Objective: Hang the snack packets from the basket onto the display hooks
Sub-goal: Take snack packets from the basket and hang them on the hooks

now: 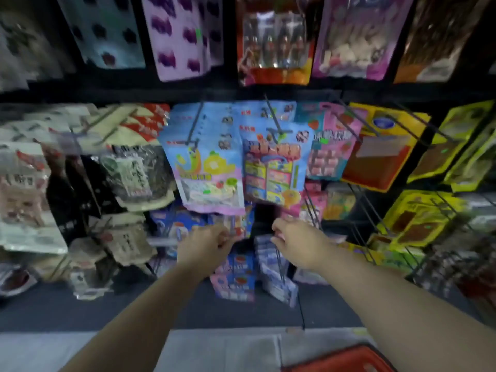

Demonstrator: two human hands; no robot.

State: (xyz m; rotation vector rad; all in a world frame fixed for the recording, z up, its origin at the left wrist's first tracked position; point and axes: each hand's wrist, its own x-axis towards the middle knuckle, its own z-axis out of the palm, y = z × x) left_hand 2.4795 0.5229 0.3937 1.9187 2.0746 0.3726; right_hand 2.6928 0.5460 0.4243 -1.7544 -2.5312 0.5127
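Pinching a small packet [236,226] in my left hand [206,245], I am bringing it right toward the hook [280,264]; my right hand [298,240], nearer, is curling loosely, grip unclear.

Blurred throughout by motion, with print on the hanging snack packets [276,167] unreadable. Red basket [343,359] cut off by the bottom edge, contents out of sight. Fingertips of the left hand [206,245] and right hand [298,241] smeared, grip impossible to judge.
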